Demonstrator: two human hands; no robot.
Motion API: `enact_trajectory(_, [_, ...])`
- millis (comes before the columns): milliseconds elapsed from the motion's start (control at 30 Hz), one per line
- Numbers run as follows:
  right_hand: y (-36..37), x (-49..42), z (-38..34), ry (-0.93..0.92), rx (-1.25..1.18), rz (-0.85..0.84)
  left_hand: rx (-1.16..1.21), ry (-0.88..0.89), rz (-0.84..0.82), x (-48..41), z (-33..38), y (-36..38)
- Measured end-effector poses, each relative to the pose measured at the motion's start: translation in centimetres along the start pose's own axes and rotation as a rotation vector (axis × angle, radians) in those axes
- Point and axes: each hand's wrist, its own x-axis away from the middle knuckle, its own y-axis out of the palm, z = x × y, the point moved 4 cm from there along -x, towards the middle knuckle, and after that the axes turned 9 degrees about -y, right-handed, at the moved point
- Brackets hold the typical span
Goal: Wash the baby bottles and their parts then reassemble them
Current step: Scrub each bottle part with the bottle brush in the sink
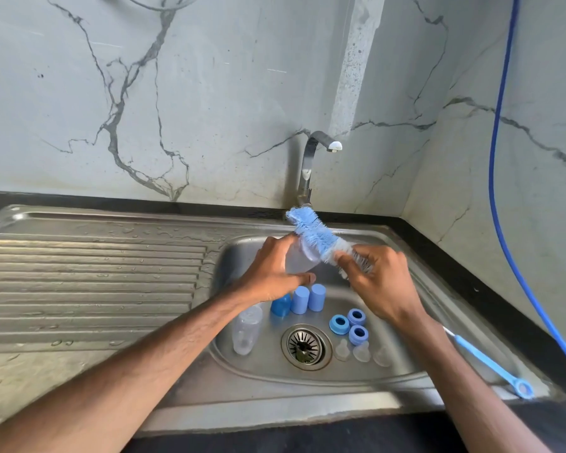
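Left hand (275, 273) is wrapped round the clear bottle (296, 256) up over the sink (239, 253), and right hand (376, 282) pinches the bottle brush (314, 235) low on its bristles, blue head lying across the bottle's far end. Wet plastic looks slippery to me, so a hard scrub could pop it loose onto the caps (300, 300) and rings (356, 317) below, or knock a teat (361, 351) toward the drain (304, 346).

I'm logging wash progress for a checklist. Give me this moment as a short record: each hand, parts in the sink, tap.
left hand: grips a clear bottle over the basin
right hand: grips the bottle brush, bristles across that bottle
in basin: second bottle lying down, three blue caps, three blue rings, three clear nipples
sink rim, right: thin blue brush
tap: no water visible
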Motion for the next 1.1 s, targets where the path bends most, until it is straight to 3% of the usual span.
enact_trajectory(67, [0.3,0.3,-0.4,-0.046,-0.019,-0.042,0.046,0.015,0.002,0.0,0.3,-0.2])
enact_trajectory(200, [-0.1,-0.1,0.5,0.048,0.035,0.026,0.080,0.020,0.007,0.1,0.5,-0.4])
enact_trajectory(333, [0.8,0.3,-0.3,-0.030,-0.020,-0.038,0.138,-0.003,-0.042,0.0,0.4,-0.5])
enact_trajectory(433, [0.5,-0.2,0.3,0.042,0.028,0.013,0.142,-0.010,-0.078,0.2,0.5,-0.5])
enact_trajectory(567, [1.2,0.1,-0.3,-0.036,-0.028,-0.069,0.159,-0.037,-0.108,0.4,0.5,-0.8])
enact_trajectory(767, [-1.3,-0.6,4.2,0.291,0.185,0.070,0.166,-0.069,-0.121,1.3,1.2,-1.1])
enact_trajectory(1100, [-1.1,-0.2,3.8,0.259,0.168,0.079,-0.410,-0.041,-0.518,2.8,0.0,1.8])
